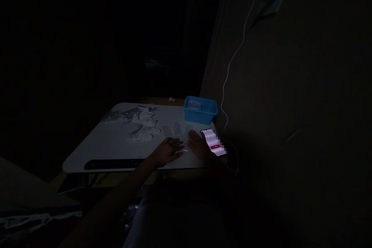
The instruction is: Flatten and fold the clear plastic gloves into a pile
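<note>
Pressing both palms flat, I held my left hand [167,150] and right hand [197,145] on the pale glove [176,130] on the table [95,151], fingers spread, gripping nothing. I judged smoothing underway; next needed a steady pinch at its edge.

A blue plastic bin [200,110] is set at the far right corner of the white table [116,139]. White gloves [143,124] are scattered far left of it. A lit phone [214,142] is laid at the right edge, and a white cable [232,62] is hung down the wall behind.
</note>
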The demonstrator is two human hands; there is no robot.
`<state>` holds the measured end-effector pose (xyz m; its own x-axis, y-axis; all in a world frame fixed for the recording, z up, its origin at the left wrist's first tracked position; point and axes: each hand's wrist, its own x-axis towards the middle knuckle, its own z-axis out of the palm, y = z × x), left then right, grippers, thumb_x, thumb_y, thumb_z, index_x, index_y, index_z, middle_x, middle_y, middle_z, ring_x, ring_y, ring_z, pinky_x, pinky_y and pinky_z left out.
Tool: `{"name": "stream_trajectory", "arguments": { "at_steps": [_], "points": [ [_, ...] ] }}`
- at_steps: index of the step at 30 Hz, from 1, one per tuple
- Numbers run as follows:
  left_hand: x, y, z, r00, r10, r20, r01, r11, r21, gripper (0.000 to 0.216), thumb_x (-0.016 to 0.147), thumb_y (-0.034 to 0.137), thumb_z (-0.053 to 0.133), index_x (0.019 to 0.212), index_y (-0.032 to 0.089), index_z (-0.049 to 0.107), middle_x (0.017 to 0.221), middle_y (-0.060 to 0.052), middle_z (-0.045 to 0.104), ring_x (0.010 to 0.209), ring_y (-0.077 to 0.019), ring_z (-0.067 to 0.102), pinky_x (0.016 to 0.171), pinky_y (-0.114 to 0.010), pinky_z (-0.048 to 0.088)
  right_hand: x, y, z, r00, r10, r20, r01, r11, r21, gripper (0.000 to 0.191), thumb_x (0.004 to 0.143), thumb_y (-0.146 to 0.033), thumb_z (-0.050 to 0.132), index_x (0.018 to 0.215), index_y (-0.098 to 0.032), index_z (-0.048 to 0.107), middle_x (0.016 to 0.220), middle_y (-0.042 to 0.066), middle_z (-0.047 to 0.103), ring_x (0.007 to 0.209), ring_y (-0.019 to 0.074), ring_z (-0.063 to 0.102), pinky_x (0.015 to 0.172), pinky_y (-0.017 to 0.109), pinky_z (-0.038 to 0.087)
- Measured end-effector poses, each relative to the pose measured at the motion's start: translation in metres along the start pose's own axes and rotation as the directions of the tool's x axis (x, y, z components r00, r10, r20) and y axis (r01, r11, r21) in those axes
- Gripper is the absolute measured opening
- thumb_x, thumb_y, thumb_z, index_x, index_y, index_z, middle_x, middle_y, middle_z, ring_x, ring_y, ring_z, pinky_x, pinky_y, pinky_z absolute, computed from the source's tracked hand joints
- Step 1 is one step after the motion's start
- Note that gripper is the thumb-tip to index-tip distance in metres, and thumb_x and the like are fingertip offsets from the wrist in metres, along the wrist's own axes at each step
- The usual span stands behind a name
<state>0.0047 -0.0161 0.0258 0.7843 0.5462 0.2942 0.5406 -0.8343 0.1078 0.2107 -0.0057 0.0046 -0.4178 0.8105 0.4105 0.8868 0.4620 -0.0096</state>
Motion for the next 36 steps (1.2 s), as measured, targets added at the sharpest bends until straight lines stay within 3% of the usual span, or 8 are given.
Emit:
{"name": "stream_trajectory", "arguments": {
  "at_steps": [7,13,19,24,32,36],
  "points": [
    [-0.001,-0.001,-0.001,1.000,-0.007,0.008,0.007,1.000,-0.015,0.036,0.085,0.040,0.039,0.113,0.025,0.056,0.123,-0.005,0.054,0.115,-0.0217,0.045,0.095,-0.040,0.030,0.033,0.019,0.003,0.997,0.013,0.075,-0.008,0.998,-0.060,0.039,0.090,-0.034,0.031,0.121,-0.016,0.047,0.130,0.012,0.045,0.123,0.0220,0.036,0.100,0.056,0.014],
    [-0.002,-0.002,-0.001,1.000,-0.009,0.009,0.009,0.999,-0.045,0.037,0.085,0.040,0.039,0.115,0.025,0.054,0.125,-0.005,0.052,0.117,-0.0223,0.043,0.096,-0.042,0.028,0.055,0.031,-0.003,0.994,0.040,0.097,-0.027,0.991,-0.132,0.041,0.090,-0.036,0.031,0.119,-0.013,0.049,0.126,0.015,0.048,0.120,0.0233,0.040,0.101,0.055,0.013],
    [-0.001,-0.003,0.002,1.000,-0.021,0.019,0.022,0.999,-0.050,0.037,0.085,0.041,0.038,0.113,0.024,0.055,0.124,-0.005,0.052,0.117,-0.0220,0.043,0.096,-0.042,0.028,0.044,0.021,0.007,0.981,-0.103,0.162,0.118,0.989,-0.084,0.043,0.091,-0.032,0.024,0.128,-0.017,0.039,0.135,0.008,0.038,0.126,0.0187,0.031,0.103,0.046,0.020],
    [-0.002,-0.004,0.004,1.000,-0.015,0.011,0.016,0.999,-0.052,0.038,0.085,0.042,0.038,0.114,0.025,0.055,0.125,-0.005,0.052,0.116,-0.0221,0.044,0.096,-0.042,0.027,0.034,0.013,0.013,0.982,-0.050,0.180,0.062,0.996,-0.064,0.045,0.091,-0.033,0.021,0.129,-0.017,0.038,0.136,0.008,0.036,0.126,0.0193,0.031,0.103,0.046,0.019],
    [-0.002,-0.002,0.001,1.000,-0.023,0.009,0.024,0.999,-0.046,0.036,0.084,0.040,0.041,0.113,0.024,0.055,0.125,-0.004,0.052,0.117,-0.0221,0.043,0.096,-0.041,0.027,0.056,0.016,0.006,0.979,0.037,0.199,-0.028,0.998,-0.047,0.044,0.091,-0.034,0.023,0.128,-0.016,0.038,0.136,0.011,0.036,0.127,0.0198,0.029,0.101,0.049,0.021],
    [-0.001,-0.001,0.000,1.000,-0.022,0.006,0.022,0.998,-0.050,0.036,0.084,0.040,0.041,0.113,0.024,0.055,0.124,-0.005,0.053,0.117,-0.0228,0.043,0.096,-0.042,0.027,0.062,0.009,0.002,0.979,-0.028,0.202,0.030,1.000,-0.006,0.042,0.092,-0.031,0.022,0.127,-0.019,0.040,0.136,0.008,0.037,0.127,0.0178,0.029,0.101,0.048,0.021]
  ]
}}
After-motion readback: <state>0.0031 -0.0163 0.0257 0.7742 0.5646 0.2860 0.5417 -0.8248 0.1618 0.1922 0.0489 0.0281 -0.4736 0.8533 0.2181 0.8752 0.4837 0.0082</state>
